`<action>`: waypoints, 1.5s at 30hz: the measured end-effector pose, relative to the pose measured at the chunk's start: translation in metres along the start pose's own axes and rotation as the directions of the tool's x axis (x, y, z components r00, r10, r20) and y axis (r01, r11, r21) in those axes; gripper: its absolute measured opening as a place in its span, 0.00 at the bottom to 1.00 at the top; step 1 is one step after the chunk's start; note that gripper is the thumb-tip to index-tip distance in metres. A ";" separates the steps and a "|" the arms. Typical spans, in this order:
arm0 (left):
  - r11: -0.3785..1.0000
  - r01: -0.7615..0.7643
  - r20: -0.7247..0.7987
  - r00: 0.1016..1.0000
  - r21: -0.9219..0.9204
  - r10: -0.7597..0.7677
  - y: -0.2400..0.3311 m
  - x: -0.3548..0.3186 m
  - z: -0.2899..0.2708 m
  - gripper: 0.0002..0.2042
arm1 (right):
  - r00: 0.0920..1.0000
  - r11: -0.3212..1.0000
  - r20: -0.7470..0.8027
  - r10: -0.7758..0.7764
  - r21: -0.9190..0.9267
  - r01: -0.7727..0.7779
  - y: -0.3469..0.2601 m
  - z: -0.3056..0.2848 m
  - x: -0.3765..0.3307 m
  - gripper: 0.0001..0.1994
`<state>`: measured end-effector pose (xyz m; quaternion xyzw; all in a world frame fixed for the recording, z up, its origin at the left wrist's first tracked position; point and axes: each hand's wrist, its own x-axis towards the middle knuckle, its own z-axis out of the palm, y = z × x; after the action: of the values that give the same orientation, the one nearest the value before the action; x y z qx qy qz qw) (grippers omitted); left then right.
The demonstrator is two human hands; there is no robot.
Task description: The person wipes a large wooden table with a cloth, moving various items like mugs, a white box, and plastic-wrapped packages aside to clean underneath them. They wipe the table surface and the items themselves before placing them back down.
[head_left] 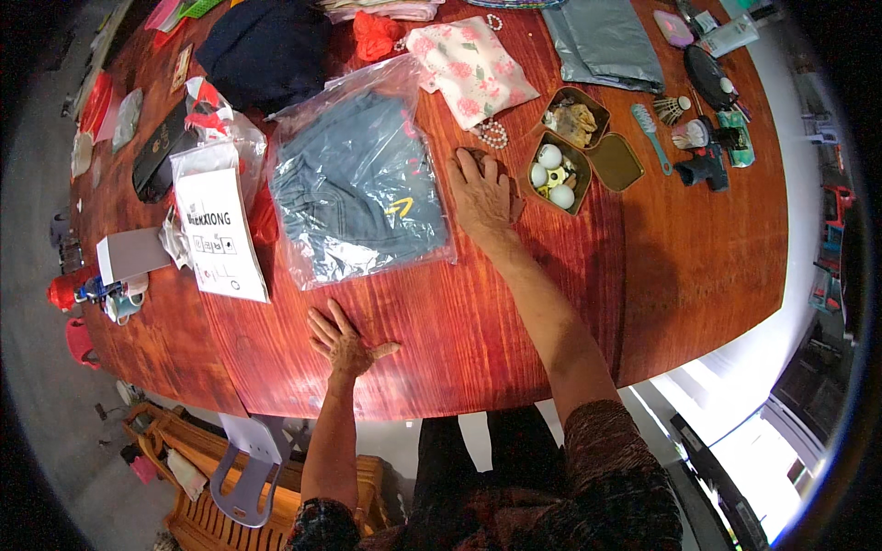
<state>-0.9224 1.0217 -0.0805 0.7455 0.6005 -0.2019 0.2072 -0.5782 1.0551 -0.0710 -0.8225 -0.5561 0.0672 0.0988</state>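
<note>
My left hand (344,347) lies flat on the red-brown wooden table (413,358), fingers spread and holding nothing. Farther forward, my right hand (483,197) rests palm down with its fingers stretched out. Beneath it, a brown flat thing (517,204) shows at the edge; the hand hides most of it, so its kind is unclear. To the left of that hand lies a clear plastic bag (363,184) with folded blue-grey clothing inside. On its right stands an open tin (577,172) holding white balls and small bits. Beyond the hand is a floral pouch (473,69) with pearl beads (493,135).
Another open tin (588,103) and a gold lid (617,163) sit on the right, near a teal brush (650,138) and a shuttlecock (672,110). A white printed packet (220,234), black case (163,156) and dark cloth (262,50) lie left. Grey plastic packaging (604,41) lies far right.
</note>
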 end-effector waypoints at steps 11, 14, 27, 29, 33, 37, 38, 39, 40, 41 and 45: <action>0.998 0.049 0.065 0.997 -0.026 -0.047 0.012 -0.002 -0.010 0.77 | 0.995 0.993 -0.094 -0.031 0.107 0.041 -0.009 0.002 -0.141 0.27; 0.999 0.027 0.031 0.999 -0.029 -0.026 0.006 -0.005 -0.009 0.75 | 0.998 0.977 -0.009 0.068 0.204 -0.065 -0.032 0.008 -0.192 0.30; 0.840 0.305 -0.176 0.892 -0.449 -0.418 -0.193 -0.075 0.028 0.62 | 0.958 0.952 -0.100 0.268 0.180 -0.248 -0.195 0.052 -0.178 0.31; 0.807 0.324 -0.088 0.905 -0.493 -0.417 -0.221 -0.073 0.044 0.57 | 0.980 0.977 -0.108 0.170 0.147 -0.154 -0.233 0.063 -0.173 0.31; 0.636 0.417 0.105 0.877 -0.650 -0.469 -0.223 -0.070 0.045 0.48 | 0.999 0.960 0.044 -0.016 0.281 0.003 -0.316 0.072 -0.187 0.36; 0.479 0.483 0.231 0.839 -0.733 -0.492 -0.226 -0.059 0.049 0.44 | 0.963 0.933 -0.109 -0.247 0.243 0.267 -0.379 0.083 -0.245 0.25; 0.511 0.476 0.187 0.836 -0.715 -0.517 -0.230 -0.055 0.054 0.45 | 0.957 0.934 -0.010 -0.289 0.215 0.284 -0.391 0.090 -0.265 0.26; 0.476 0.400 0.205 0.889 -0.783 -0.409 -0.229 -0.055 0.052 0.47 | 0.953 0.920 0.019 -0.304 0.265 0.288 -0.389 0.099 -0.288 0.26; 0.543 0.412 0.196 0.890 -0.732 -0.411 -0.234 -0.054 0.053 0.49 | 0.936 0.889 -0.024 -0.350 0.307 0.340 -0.386 0.105 -0.302 0.25; 0.603 0.423 0.183 0.889 -0.676 -0.420 -0.243 -0.053 0.057 0.51 | 0.913 0.880 0.049 -0.405 0.290 0.375 -0.382 0.104 -0.307 0.24; 0.613 0.603 0.230 0.783 -0.510 -0.578 -0.215 -0.054 0.034 0.65 | 0.887 0.877 -0.101 -0.451 0.135 0.461 -0.325 0.086 -0.308 0.17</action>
<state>-1.1451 1.0003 -0.0936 0.4070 0.8388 -0.0899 0.3502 -1.0054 0.8941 -0.0769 -0.6600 -0.7236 0.0577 0.1937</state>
